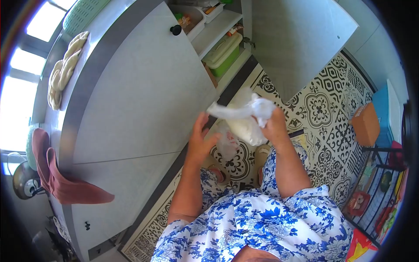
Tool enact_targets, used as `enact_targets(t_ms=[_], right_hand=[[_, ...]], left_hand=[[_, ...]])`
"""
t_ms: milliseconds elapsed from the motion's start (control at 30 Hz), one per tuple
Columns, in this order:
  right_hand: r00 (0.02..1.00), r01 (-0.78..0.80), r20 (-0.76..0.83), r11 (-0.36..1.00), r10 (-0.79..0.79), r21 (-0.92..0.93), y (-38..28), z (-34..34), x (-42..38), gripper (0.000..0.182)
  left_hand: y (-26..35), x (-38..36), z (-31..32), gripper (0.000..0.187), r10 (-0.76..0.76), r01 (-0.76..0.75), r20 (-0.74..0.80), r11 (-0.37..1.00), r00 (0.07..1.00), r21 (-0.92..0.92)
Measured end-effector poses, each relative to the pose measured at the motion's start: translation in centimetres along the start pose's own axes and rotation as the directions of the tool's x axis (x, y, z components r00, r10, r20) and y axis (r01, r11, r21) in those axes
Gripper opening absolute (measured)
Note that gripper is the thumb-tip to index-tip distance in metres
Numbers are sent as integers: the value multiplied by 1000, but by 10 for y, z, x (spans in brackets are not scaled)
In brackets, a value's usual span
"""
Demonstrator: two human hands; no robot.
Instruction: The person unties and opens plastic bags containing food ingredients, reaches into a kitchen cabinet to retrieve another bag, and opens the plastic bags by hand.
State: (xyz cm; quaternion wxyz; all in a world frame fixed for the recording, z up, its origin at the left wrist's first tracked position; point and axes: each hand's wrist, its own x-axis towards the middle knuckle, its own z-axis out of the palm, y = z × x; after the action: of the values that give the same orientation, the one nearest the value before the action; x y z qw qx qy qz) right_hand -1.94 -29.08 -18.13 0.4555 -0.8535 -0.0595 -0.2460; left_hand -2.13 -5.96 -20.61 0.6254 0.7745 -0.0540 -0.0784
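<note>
My right hand [274, 127] is closed around the gathered top of a clear plastic bag [248, 131] with pale, whitish contents. A loose white end of the plastic stretches leftward, smeared by motion. My left hand [200, 140] is open, fingers apart, just left of that loose end. Below and between the hands hangs a thin see-through plastic bag [228, 145] with faint reddish print, overlapping the patterned floor in this view.
Ahead, an open cabinet [217, 32] holds a green box with a pale lid [223, 52] and white bins. Its open door [297, 48] juts out at right. A pink cloth [65, 177] drapes over the counter edge. A wire rack [377, 196] and an orange-brown box [365, 124] stand at right.
</note>
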Motion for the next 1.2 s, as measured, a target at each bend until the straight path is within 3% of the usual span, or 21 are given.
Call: enact_targets(t_ms=[33,67,100,133,200,233,267,333,400,467,500,533,600,700,833,933,1033,1067,1100,1133,1200], right_hand=[[988,-129,94,986,119,104,2,7,-5,23],[954,-263,200,945,225,194,1,13,-9,20],[938,-280,268,938,221,205,-6,18,-11,19],[936,-290,265,935,232,206,-6,24,-14,19],[940,-4,337,982,-62,191,-10,37,-18,21],[936,47,333,978,-114,202,-21,37,-21,20],[938,44,329,978,-111,205,-24,40,-23,20],[844,114,493,968,-212,222,-27,42,-27,18],[825,97,529,972,-200,215,-33,43,-31,17],[828,126,516,970,-218,207,-34,46,-36,18],[824,123,521,967,-224,222,-34,45,-36,18],[825,126,517,966,-229,227,-35,44,-36,18],[860,135,453,962,-233,238,-36,41,-34,20],[866,39,483,982,-126,186,-43,43,-35,24],[859,32,501,988,-104,150,-46,44,-33,26],[886,71,446,989,-122,129,-45,50,-36,26],[905,106,406,991,-129,79,-47,48,-34,22],[906,90,409,994,-111,69,-47,48,-34,25],[905,78,414,995,-97,61,-47,48,-35,28],[900,127,410,989,-149,80,-47,49,-30,28],[905,52,418,994,-86,91,-46,47,-31,31]], left_hand=[[2,-2,4,79,-5,5,13,1000,1000,10],[4,-4,8,90,20,-36,99,986,995,165],[4,-5,9,101,34,-91,186,947,982,307],[5,-7,12,101,27,-88,195,947,980,310],[8,-10,17,113,124,-238,221,743,967,626],[-2,-8,19,106,137,-216,183,814,974,539],[-5,-8,18,106,135,-217,187,811,973,543],[5,-6,19,96,126,-207,182,810,975,549],[-1,-9,19,86,217,-301,211,767,953,566],[-13,-12,17,81,298,-383,266,848,917,367],[-16,-16,19,78,171,-200,231,974,958,110],[-17,-17,18,78,172,-203,230,972,958,117],[-20,-17,18,79,24,-2,334,998,942,-66],[-24,-15,21,81,18,9,213,992,977,-125],[-9,-14,24,71,-20,41,196,994,980,-105],[-7,-14,23,68,-142,183,167,948,976,-260],[-4,-20,19,65,-74,94,232,992,970,-80],[-16,-20,16,55,-40,-19,241,971,970,238],[-26,-21,13,46,-12,-128,252,839,968,529],[-31,-22,16,27,94,-164,169,868,981,469],[-36,-20,17,16,152,-192,118,799,981,569]])
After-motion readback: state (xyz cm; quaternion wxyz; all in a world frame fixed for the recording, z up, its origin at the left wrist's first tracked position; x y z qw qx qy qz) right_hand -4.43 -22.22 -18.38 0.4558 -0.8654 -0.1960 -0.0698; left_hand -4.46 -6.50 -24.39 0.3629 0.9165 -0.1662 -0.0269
